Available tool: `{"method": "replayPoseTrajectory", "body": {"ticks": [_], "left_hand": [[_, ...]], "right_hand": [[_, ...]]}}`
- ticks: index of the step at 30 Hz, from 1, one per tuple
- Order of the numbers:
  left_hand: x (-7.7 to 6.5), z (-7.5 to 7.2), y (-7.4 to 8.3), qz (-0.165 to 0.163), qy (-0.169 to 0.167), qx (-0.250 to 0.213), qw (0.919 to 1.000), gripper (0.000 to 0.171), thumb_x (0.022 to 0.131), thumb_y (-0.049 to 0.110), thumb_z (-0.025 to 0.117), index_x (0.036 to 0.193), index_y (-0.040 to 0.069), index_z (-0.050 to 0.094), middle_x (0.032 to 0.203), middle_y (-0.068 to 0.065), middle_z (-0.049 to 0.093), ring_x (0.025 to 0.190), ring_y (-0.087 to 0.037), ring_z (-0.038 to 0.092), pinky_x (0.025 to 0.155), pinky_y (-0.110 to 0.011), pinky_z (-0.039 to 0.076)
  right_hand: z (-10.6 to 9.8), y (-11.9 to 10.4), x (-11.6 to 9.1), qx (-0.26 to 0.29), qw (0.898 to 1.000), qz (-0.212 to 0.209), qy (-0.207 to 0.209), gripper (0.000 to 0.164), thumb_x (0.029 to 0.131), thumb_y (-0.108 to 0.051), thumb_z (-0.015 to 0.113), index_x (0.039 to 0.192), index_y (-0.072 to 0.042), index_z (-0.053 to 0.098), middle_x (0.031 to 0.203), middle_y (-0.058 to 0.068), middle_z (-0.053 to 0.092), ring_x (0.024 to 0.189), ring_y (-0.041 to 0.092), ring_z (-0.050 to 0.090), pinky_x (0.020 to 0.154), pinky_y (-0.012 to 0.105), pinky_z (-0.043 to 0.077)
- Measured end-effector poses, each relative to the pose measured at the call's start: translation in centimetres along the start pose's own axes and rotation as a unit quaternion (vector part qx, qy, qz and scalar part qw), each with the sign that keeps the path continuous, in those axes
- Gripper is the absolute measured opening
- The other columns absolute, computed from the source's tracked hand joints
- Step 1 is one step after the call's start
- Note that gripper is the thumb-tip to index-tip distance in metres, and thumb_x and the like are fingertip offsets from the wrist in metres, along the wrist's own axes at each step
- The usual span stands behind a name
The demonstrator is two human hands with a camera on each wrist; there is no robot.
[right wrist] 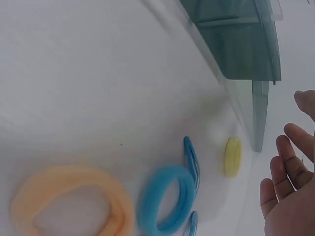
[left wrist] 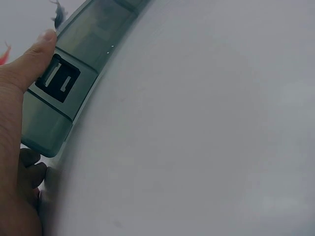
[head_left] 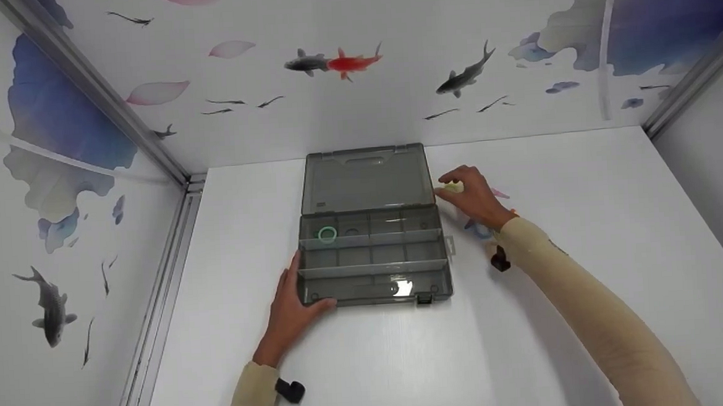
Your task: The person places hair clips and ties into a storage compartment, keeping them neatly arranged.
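A grey see-through compartment box (head_left: 390, 282) lies open, its lid (head_left: 366, 178) tilted back. My left hand (head_left: 290, 315) holds its front left corner, thumb along the front edge and fingers at the side. In the left wrist view the thumb lies on the front wall above a dark latch (left wrist: 58, 77). A mint-green ring (head_left: 320, 235) lies in a back left compartment. Right of the lid, my right hand (head_left: 475, 197) is near a yellow band (head_left: 453, 187). The right wrist view shows the fingers loosely bent, apart from that band on the table.
Right of the box, partly behind the right forearm, lie a blue ring (right wrist: 147, 211), a peach-coloured ring (right wrist: 64, 174), a thin blue clip-like piece (right wrist: 193, 162) and a pink piece (head_left: 501, 194). Printed white walls (head_left: 394, 114) stand behind and at both sides of the white table (head_left: 394, 362).
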State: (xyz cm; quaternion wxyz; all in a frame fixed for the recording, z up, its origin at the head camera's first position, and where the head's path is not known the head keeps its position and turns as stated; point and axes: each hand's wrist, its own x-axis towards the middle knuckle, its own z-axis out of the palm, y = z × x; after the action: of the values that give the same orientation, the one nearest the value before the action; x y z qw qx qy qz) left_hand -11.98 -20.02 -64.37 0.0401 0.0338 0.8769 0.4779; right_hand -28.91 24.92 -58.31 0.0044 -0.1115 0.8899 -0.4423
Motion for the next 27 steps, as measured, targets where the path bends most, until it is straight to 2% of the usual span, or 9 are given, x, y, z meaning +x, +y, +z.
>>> {"method": "replayPoseTrajectory", "body": {"ticks": [5, 12, 16, 27], "left_hand": [[0.0, 0.0, 0.1, 0.001, 0.000, 0.001, 1.0000, 0.126, 0.085, 0.057, 0.094, 0.179, 0.035, 0.014, 0.181, -0.021, 0.019, 0.167, -0.050, 0.013, 0.123, -0.080, 0.026], [0.1, 0.0, 0.2, -0.001, 0.001, 0.003, 1.0000, 0.126, 0.084, 0.057, 0.095, 0.179, 0.035, 0.015, 0.180, -0.023, 0.020, 0.166, -0.052, 0.015, 0.122, -0.080, 0.027], [0.1, -0.1, 0.2, 0.004, 0.001, 0.007, 1.0000, 0.126, 0.085, 0.057, 0.094, 0.179, 0.031, 0.014, 0.179, -0.027, 0.021, 0.165, -0.054, 0.015, 0.121, -0.081, 0.029], [0.2, -0.1, 0.2, 0.004, 0.000, 0.014, 0.9999, 0.126, 0.086, 0.057, 0.094, 0.179, 0.029, 0.015, 0.179, -0.027, 0.021, 0.165, -0.054, 0.016, 0.121, -0.079, 0.030]], "right_hand": [[-0.2, 1.3, -0.3, -0.015, 0.999, 0.034, 0.008, 0.047, 0.107, -0.031, 0.076, 0.139, 0.002, 0.070, 0.147, 0.023, 0.057, 0.144, 0.042, 0.043, 0.125, 0.063, 0.030], [-0.3, 2.8, -0.2, -0.071, 0.996, 0.046, 0.017, 0.055, 0.104, -0.031, 0.079, 0.143, 0.006, 0.066, 0.151, 0.029, 0.054, 0.146, 0.048, 0.038, 0.124, 0.069, 0.022], [-0.3, 3.6, -0.2, -0.093, 0.994, 0.047, 0.019, 0.055, 0.103, -0.029, 0.079, 0.142, 0.007, 0.066, 0.151, 0.032, 0.053, 0.145, 0.052, 0.038, 0.122, 0.073, 0.023], [0.2, 4.5, 0.0, -0.111, 0.992, 0.062, 0.014, 0.054, 0.101, -0.030, 0.079, 0.140, 0.005, 0.068, 0.147, 0.031, 0.050, 0.140, 0.049, 0.041, 0.119, 0.069, 0.030]]}}
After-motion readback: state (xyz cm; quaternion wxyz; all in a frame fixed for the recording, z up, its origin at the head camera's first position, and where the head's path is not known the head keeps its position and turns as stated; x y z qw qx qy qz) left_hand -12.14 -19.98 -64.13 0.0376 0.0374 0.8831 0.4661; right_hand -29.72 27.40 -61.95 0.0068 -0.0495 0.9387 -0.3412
